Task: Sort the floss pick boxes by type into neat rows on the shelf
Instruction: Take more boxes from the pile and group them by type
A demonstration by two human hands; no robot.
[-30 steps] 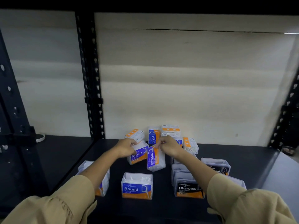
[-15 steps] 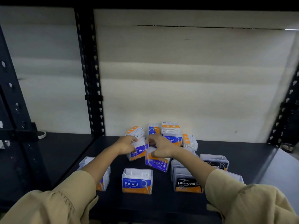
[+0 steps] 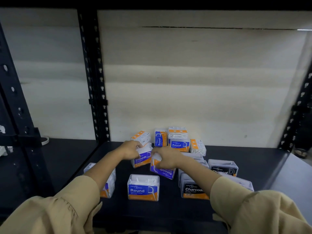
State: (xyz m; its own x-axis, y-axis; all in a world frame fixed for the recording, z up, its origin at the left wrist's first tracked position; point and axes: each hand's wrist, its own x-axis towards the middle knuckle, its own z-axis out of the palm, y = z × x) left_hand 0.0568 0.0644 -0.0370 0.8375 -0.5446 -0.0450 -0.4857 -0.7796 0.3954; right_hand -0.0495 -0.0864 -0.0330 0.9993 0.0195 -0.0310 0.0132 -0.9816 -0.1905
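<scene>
Within the last second, the Smooth box (image 3: pixel 161 171) held by the right hand (image 3: pixel 166 157) had been turned from standing on end to lying upside down on the dark shelf (image 3: pixel 168 210), its label inverted, just beside the upright Smooth box (image 3: pixel 141 160) gripped by the left hand (image 3: pixel 130 150); a Smooth row seemed to be forming, though this box was judged to need righting. Both arms were stretched forward, each hand closed over its box from above, while Round (image 3: pixel 143 188) and Charcoal boxes (image 3: pixel 192 190) stood unsorted nearby.

A dark shelf (image 3: pixel 168 210) carries scattered floss boxes: Round box (image 3: pixel 143 188) at six o'clock, Charcoal box (image 3: pixel 192 188) at four.
</scene>
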